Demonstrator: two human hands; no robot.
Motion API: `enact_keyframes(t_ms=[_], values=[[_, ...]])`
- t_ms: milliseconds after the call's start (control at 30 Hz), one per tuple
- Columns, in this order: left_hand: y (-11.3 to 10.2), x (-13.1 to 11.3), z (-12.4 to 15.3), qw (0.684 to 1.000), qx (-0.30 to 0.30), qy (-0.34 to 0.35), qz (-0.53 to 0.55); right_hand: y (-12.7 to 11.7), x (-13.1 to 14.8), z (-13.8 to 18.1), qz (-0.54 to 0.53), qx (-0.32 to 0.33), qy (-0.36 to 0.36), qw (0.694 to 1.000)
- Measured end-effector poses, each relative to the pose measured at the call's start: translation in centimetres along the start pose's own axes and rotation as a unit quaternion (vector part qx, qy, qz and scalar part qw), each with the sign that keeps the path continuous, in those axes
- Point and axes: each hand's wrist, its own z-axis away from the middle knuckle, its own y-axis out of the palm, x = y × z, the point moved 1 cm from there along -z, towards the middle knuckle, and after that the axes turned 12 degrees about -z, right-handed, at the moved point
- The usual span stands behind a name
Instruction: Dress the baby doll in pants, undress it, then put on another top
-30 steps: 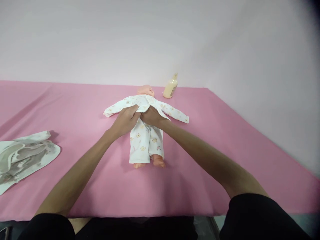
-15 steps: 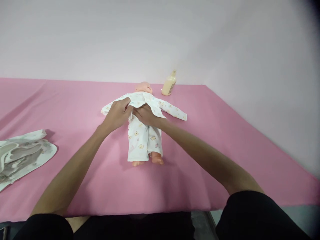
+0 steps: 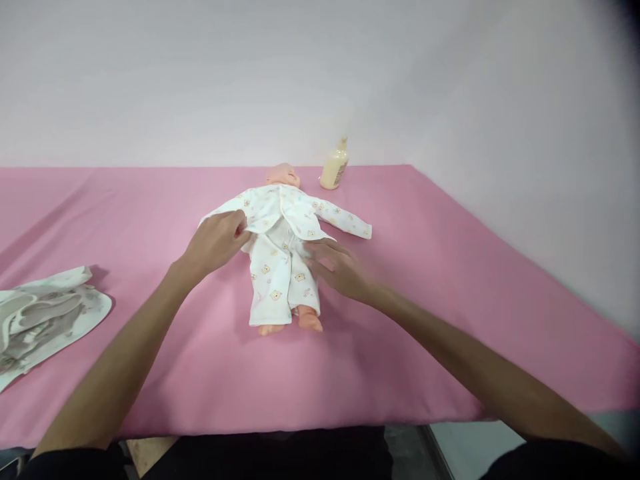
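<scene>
On its back lies a baby doll, dressed in a white printed jacket and matching trousers, its bare feet pointing towards me. The jacket's two front edges part at the belly, where the trouser waist shows. My left hand is closed in a pinch on the jacket's lower hem, left of the waist. At the right hip my right hand has its fingers stretched out and a little apart, beside the jacket corner and the trousers. It seems to hold nothing.
A pump bottle of pale yellow liquid stands behind the doll, right of its head. Crumpled white printed cloth lies at the left. Pink cloth covers the table, which meets a pale wall.
My right hand has come out from under the jacket front and moved right, towards me. The left hand has shifted left and slightly down. The jacket front now lies flatter.
</scene>
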Motion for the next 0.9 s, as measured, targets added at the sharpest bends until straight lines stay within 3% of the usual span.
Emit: enact_keyframes(t_ms=[100, 200, 300, 433, 500, 600, 700, 800, 900], values=[[1.0, -0.8, 1.1, 0.998, 0.040, 0.019, -0.036, -0.9, -1.5, 1.1, 0.038, -0.135, 0.044, 0.989], [2.2, -1.6, 2.0, 0.997, 0.047, 0.016, -0.066, -0.5, -2.7, 0.8, 0.087, -0.172, 0.077, 0.978], [3.0, -2.5, 2.9, 0.998, 0.035, -0.007, -0.060, 0.6, -2.8, 0.3, 0.092, -0.159, 0.070, 0.980], [3.0, -3.9, 5.4, 1.000, 0.022, 0.009, -0.010, 1.0, 0.0, 1.7, 0.040, -0.138, 0.038, 0.989], [2.6, -4.8, 7.2, 0.997, 0.045, 0.067, 0.014, 0.6, 1.9, 3.2, -0.004, -0.116, 0.031, 0.993], [2.0, -6.4, 9.3, 0.983, 0.061, 0.174, 0.021, 0.2, 3.8, 5.3, -0.029, -0.013, -0.014, 0.999], [1.9, -7.9, 9.9, 0.977, 0.044, 0.208, -0.017, 0.4, 4.1, 6.4, 0.012, 0.058, -0.040, 0.997], [2.5, -9.1, 9.1, 0.972, 0.017, 0.221, -0.080, 0.6, 3.8, 6.3, 0.018, 0.056, -0.002, 0.998], [3.4, -9.8, 8.3, 0.963, 0.003, 0.231, -0.137, 0.1, 3.8, 5.5, -0.109, 0.055, 0.097, 0.988]])
